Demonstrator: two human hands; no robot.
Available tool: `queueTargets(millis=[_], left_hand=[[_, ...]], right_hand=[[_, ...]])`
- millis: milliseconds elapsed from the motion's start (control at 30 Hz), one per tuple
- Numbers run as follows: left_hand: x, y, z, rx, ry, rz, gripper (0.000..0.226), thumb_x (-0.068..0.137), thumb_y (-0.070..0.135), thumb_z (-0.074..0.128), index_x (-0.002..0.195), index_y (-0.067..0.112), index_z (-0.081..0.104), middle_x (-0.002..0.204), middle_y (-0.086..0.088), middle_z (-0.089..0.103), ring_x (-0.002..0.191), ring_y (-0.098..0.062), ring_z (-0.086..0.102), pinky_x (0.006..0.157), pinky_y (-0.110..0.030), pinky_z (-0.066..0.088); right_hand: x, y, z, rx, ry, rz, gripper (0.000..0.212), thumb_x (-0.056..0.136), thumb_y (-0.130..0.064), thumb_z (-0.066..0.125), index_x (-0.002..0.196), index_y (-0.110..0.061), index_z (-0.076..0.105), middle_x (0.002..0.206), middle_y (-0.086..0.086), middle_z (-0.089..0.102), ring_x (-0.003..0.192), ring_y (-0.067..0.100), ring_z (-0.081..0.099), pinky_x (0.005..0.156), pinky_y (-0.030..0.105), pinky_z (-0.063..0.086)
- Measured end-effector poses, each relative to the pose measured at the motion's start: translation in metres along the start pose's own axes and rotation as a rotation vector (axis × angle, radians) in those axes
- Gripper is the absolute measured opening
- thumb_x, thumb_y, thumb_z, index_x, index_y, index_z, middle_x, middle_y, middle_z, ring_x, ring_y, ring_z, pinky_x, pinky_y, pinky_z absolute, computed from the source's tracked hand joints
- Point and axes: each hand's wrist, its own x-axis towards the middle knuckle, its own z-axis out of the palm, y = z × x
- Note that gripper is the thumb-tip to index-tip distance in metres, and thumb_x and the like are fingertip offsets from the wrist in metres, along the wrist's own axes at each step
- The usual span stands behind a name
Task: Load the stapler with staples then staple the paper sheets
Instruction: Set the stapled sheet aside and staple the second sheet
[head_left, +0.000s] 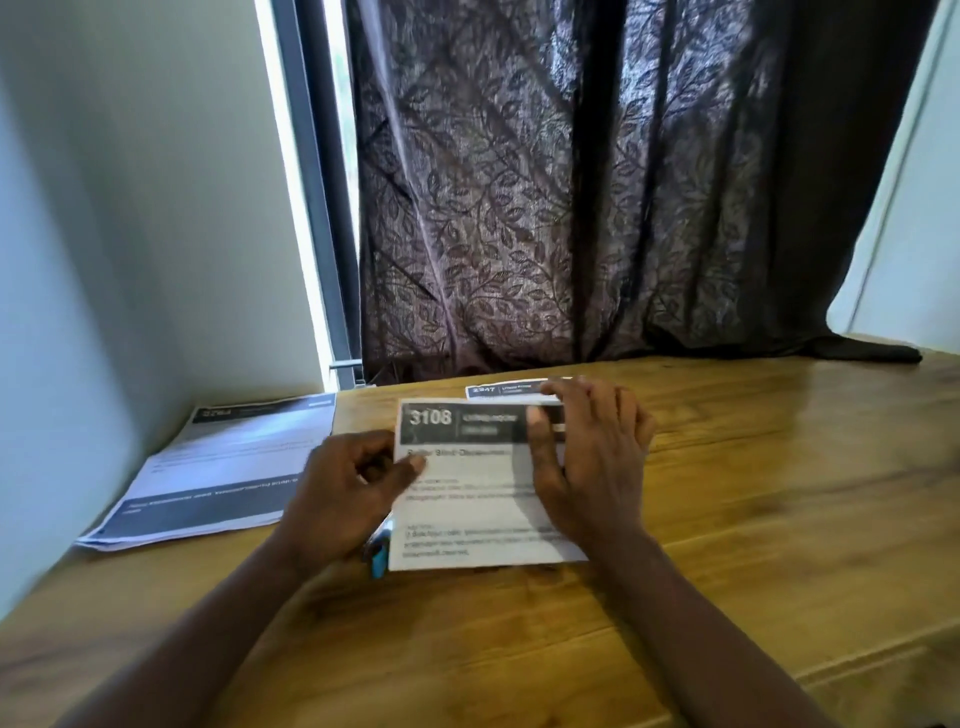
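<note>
Squaring sheets (470, 499) w/ both hands mid-counter (753, 519), prob. for stapling: left hand (343, 499) pinches left edge, right hand (587, 467) flat on top. Blue stapler (379, 556) peeks under sheets' near-left corner.

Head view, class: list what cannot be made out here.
- Blue stapler: mostly hidden by the left hand and the sheet, so whether it is loaded is unknown.
- Sheet's small print: blurred.
- Far sheet: mostly covered by the right hand.
</note>
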Motion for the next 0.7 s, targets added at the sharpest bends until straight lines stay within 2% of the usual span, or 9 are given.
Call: queueTargets(millis=[67,133,200,267,367,433,533,633,700], left_hand=[[0.015,-0.007,-0.007,-0.062,0.086,-0.041,0.007,0.093,0.024,0.073,0.090,0.027,0.079,0.088,0.006,0.081,0.080,-0.015,0.078,0.070,-0.040,0.063],[0.035,-0.011,-0.010,-0.131,0.168,-0.081,0.011,0.089,0.036,0.072,0.092,0.027,0.078,0.087,0.000,0.080,0.080,-0.024,0.078,0.072,-0.045,0.062],[0.060,-0.013,-0.005,-0.165,0.248,-0.100,0.016,0.089,0.036,0.072,0.090,0.022,0.079,0.086,-0.004,0.080,0.078,-0.027,0.076,0.065,-0.039,0.059],[0.086,-0.012,0.005,-0.194,0.291,-0.129,0.009,0.094,0.025,0.071,0.088,0.022,0.077,0.087,-0.007,0.080,0.078,-0.029,0.076,0.061,-0.035,0.057],[0.127,-0.015,0.029,-0.189,0.298,-0.192,0.013,0.095,0.023,0.071,0.084,0.026,0.075,0.086,-0.006,0.079,0.080,-0.029,0.077,0.072,-0.047,0.063],[0.152,-0.021,0.044,-0.152,0.291,-0.236,0.013,0.092,0.030,0.072,0.081,0.025,0.077,0.081,-0.002,0.079,0.077,-0.025,0.077,0.074,-0.052,0.063],[0.185,-0.032,0.068,-0.108,0.308,-0.293,0.020,0.086,0.037,0.076,0.074,0.020,0.078,0.071,-0.001,0.077,0.072,-0.027,0.076,0.068,-0.054,0.063],[0.206,-0.041,0.088,0.005,0.312,-0.354,0.027,0.085,0.037,0.078,0.072,0.014,0.077,0.070,-0.003,0.075,0.074,-0.028,0.073,0.070,-0.046,0.063],[0.215,-0.051,0.099,0.102,0.284,-0.372,0.025,0.086,0.037,0.077,0.074,0.015,0.077,0.075,-0.005,0.076,0.078,-0.027,0.072,0.073,-0.041,0.061]], right_hand=[[0.006,0.018,0.003,0.071,-0.018,0.187,0.038,0.098,-0.049,0.039,0.120,-0.023,0.058,0.118,0.003,0.057,0.110,0.027,0.050,0.092,0.045,0.033],[0.011,0.034,0.011,0.079,-0.093,0.308,0.044,0.096,-0.054,0.035,0.122,-0.024,0.054,0.121,0.004,0.056,0.114,0.029,0.050,0.095,0.049,0.037],[0.020,0.050,0.018,0.019,-0.228,0.343,0.043,0.096,-0.052,0.040,0.126,-0.024,0.053,0.128,0.005,0.054,0.122,0.029,0.047,0.100,0.051,0.037],[0.031,0.064,0.025,-0.080,-0.416,0.363,0.041,0.099,-0.047,0.046,0.133,-0.025,0.050,0.136,0.005,0.051,0.129,0.028,0.043,0.105,0.049,0.034],[0.041,0.082,0.036,-0.258,-0.623,0.391,0.045,0.100,-0.046,0.045,0.141,-0.025,0.047,0.144,0.004,0.047,0.136,0.026,0.039,0.111,0.047,0.030],[0.040,0.088,0.042,-0.284,-0.707,0.410,0.043,0.100,-0.046,0.044,0.137,-0.024,0.051,0.143,0.003,0.050,0.135,0.024,0.042,0.114,0.046,0.029],[0.037,0.095,0.051,-0.285,-0.725,0.376,0.040,0.100,-0.046,0.040,0.129,-0.024,0.057,0.139,0.000,0.054,0.130,0.022,0.048,0.114,0.044,0.031],[0.036,0.097,0.053,-0.271,-0.710,0.362,0.046,0.101,-0.045,0.037,0.139,-0.023,0.051,0.144,0.000,0.052,0.134,0.021,0.045,0.116,0.043,0.030],[0.036,0.097,0.055,-0.281,-0.706,0.356,0.048,0.100,-0.046,0.037,0.141,-0.023,0.048,0.145,0.000,0.051,0.136,0.022,0.043,0.117,0.045,0.028]])
